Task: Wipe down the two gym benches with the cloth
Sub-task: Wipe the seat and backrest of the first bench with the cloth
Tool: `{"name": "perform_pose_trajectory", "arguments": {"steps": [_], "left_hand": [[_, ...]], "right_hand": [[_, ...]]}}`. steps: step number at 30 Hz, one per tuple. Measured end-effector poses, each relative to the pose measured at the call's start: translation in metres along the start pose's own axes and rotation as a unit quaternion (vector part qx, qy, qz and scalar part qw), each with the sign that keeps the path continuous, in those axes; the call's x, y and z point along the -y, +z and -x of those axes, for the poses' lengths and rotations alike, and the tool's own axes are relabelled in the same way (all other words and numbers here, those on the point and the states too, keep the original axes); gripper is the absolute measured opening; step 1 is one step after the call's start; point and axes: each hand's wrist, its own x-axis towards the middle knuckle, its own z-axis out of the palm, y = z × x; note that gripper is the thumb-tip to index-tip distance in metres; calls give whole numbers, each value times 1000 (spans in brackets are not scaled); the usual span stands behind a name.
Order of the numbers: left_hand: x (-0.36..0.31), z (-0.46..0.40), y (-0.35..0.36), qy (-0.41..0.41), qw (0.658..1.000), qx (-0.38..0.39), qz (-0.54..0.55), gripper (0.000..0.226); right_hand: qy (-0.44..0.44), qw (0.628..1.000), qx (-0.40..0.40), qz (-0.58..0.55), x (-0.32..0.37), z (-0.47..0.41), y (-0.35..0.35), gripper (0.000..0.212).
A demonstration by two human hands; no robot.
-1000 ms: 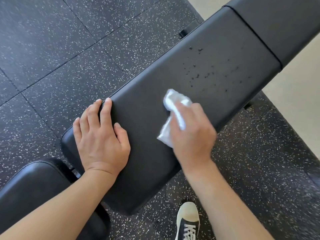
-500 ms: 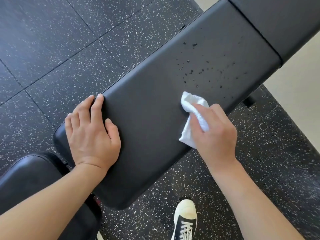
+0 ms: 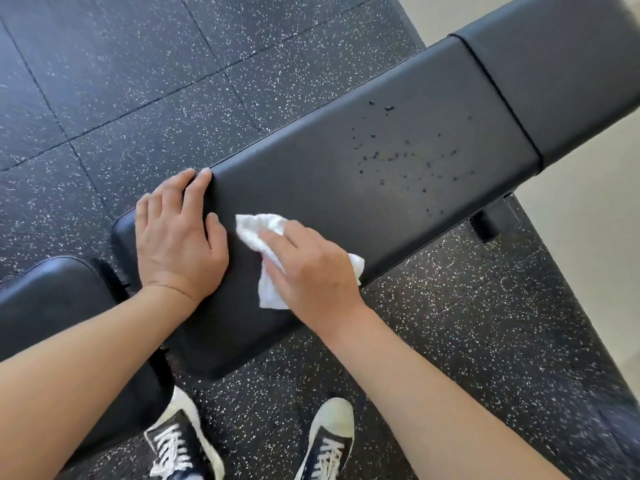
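Note:
A long black bench pad (image 3: 346, 188) runs diagonally across the head view. Water droplets (image 3: 398, 157) speckle its right part. My right hand (image 3: 311, 271) lies flat on a crumpled white cloth (image 3: 256, 226), pressing it onto the pad near the left end, with the cloth sticking out past the fingertips and under the palm. My left hand (image 3: 176, 237) rests flat on the pad just left of the cloth, its fingertips over the far edge. A second black bench pad (image 3: 45, 306) sits at the lower left, partly under my left forearm.
Another pad section (image 3: 554, 74) joins the bench at the upper right across a seam. A black bench foot (image 3: 485, 226) stands on the speckled rubber floor (image 3: 138, 81). My shoes (image 3: 180, 441) (image 3: 325, 441) stand beside the bench. Pale flooring (image 3: 588, 237) lies to the right.
My right hand has swept the cloth leftwards along the pad, from near the droplets to right beside my left hand, and now lies flatter on it. My left hand has stayed in place.

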Motion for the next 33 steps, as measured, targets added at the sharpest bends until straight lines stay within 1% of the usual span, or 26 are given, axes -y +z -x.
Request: {"name": "perform_pose_trajectory", "arguments": {"steps": [2,5,8,9,10,13,15,17,19,20,21,22,24,25,26,27,28,31,33], "left_hand": [[0,0,-2,0,1000,3,-1,62],[1,-1,-4,-3,1000,8,3,61],[0,-1,-6,1,1000,29,10,62],[0,-1,-7,0,999,39,9,62],[1,-1,-9,-5,999,49,11,62],[3,-4,-14,-9,997,74,24,64],[4,-5,-17,-7,996,85,37,64],[5,-5,-20,-4,995,93,43,63],[6,-6,-22,-2,993,104,53,63],[8,-6,-23,2,992,110,62,63],[11,-7,-24,11,991,116,70,62],[17,-7,-26,26,989,124,75,61],[32,-4,-32,48,987,132,80,61],[42,-1,-36,40,987,130,81,60],[51,4,-41,13,988,127,84,58],[59,10,-45,-22,988,126,92,56],[66,17,-48,-54,985,126,104,54],[74,36,-52,-113,975,131,143,56],[71,43,-53,-131,972,128,149,58]], "right_hand": [[11,999,-28,26,-36,3,-16,25],[92,993,-63,42,-66,-3,-26,27],[194,976,-91,40,-47,-5,-15,41],[210,973,-93,31,-32,-3,-9,43],[201,975,-87,22,-14,0,-1,43],[100,995,-25,3,44,14,21,32],[75,997,2,-16,63,18,28,29],[25,999,19,-11,55,14,24,28],[-72,996,35,39,29,2,13,28],[-103,992,32,69,14,-7,7,31],[-108,990,17,89,0,-17,4,35],[-84,992,-1,94,-9,-29,3,35],[19,997,-25,71,-11,-58,9,33],[66,996,-35,59,-3,-71,18,35],[95,993,-39,52,12,-82,28,36],[102,993,-35,48,31,-88,39,35],[87,995,-25,39,52,-90,50,33],[-23,999,29,1,107,-70,67,29],[-80,994,68,-26,112,-49,59,29]]}}
